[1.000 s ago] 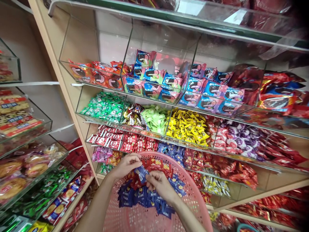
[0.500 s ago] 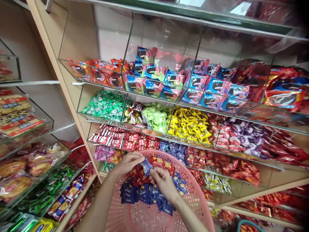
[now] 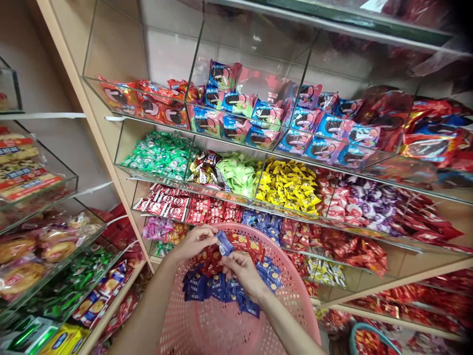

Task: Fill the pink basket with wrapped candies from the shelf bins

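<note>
Over the pink basket [image 3: 295,308], a small blue candy packet [image 3: 224,243] is held up between my two hands. My left hand [image 3: 195,242] pinches its left edge with the fingertips. My right hand [image 3: 242,272] is closed at its lower end, thumb and fingers pressed together. Underneath lie blue packets [image 3: 216,288] in a row and red packets [image 3: 254,244] behind them, all inside the basket. Part of these is hidden by my right hand and wrist. Just beyond the rim, more blue packets [image 3: 262,223] fill a shelf bin.
Clear-fronted shelf bins rise ahead, with green-wrapped candies [image 3: 162,153], yellow-wrapped candies [image 3: 290,185] and blue-and-pink cookie packs [image 3: 266,116]. Another shelf of packaged bakery snacks [image 3: 22,251] stands at the left. A teal-rimmed basket [image 3: 353,340] sits low at the right.
The view has shifted slightly, and the basket appears a little further left. The blue packet has tilted and my right fingers have slid down toward its lower end.
</note>
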{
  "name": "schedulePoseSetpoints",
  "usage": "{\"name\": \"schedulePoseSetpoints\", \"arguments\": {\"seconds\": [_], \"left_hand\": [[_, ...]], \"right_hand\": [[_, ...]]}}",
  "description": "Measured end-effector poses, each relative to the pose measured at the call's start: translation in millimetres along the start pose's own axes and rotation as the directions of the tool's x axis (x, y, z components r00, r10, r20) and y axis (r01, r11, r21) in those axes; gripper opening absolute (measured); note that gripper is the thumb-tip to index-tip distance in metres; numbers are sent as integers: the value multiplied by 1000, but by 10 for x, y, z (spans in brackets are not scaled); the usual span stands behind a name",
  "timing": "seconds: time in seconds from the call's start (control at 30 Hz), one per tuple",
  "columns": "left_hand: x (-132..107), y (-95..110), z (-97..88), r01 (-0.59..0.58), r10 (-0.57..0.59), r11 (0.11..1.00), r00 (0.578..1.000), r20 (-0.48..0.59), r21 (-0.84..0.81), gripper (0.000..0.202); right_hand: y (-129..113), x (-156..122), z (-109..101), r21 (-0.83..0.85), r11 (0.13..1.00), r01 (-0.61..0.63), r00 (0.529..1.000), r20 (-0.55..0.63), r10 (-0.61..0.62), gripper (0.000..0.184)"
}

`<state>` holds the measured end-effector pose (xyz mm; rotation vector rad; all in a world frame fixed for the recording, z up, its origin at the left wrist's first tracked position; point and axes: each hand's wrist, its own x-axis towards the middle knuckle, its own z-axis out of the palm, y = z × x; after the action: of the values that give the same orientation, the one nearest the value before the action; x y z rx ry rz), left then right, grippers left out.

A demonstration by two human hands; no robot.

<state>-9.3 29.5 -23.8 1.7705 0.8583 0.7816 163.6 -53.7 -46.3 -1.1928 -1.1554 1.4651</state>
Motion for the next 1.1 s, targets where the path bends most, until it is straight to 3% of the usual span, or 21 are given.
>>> {"name": "schedulePoseSetpoints", "arguments": {"seconds": [0.23,0.33,0.37,0.43,0.5,0.57,0.63,0.7,0.8,0.9,0.97,1.0,1.1], "left_hand": [[13,-5,-15,11,-11,999,1000,-7,-49,31],[17,-18,-45,45,-45,993,999,4,-109,30],[18,-22,-52,55,-54,991,998,10,-121,30],[17,-29,-59,67,-65,990,998,18,-125,30],[14,-28,-58,69,-67,991,998,17,-119,31],[9,-17,-52,72,-70,991,997,18,-116,31],[3,1,-48,79,-76,990,997,25,-113,32],[-2,20,-46,86,-83,990,996,31,-108,32],[-11,53,-42,77,-75,992,997,22,-97,33],[-22,99,-34,79,-80,994,997,-21,-79,42],[-25,123,-27,100,-104,992,993,-52,-73,47],[-24,128,-24,106,-110,992,992,-58,-67,48],[-9,116,-15,79,-80,996,996,-45,-29,46]], "right_hand": [[-1,-8,-79,-42,999,-8,999,44,10,35],[3,-16,-103,-243,963,120,992,-17,-128,34],[-2,-22,-113,-361,913,192,971,-63,-229,31],[-15,-33,-136,-602,728,327,880,-87,-468,23],[-24,-42,-155,-754,501,424,760,-5,-650,25],[-24,-46,-162,-815,343,467,677,80,-732,30],[-24,-50,-154,-848,264,460,643,113,-757,30],[-32,-55,-132,-864,238,443,662,136,-737,28],[-58,-54,-91,-829,321,459,716,131,-686,23],[-71,-20,-71,-647,649,402,796,-103,-596,21],[-60,16,-76,-384,879,282,868,-288,-405,27],[-48,34,-83,-242,945,220,896,-333,-294,29],[-9,68,-107,48,993,111,936,-341,-88,33]]}}
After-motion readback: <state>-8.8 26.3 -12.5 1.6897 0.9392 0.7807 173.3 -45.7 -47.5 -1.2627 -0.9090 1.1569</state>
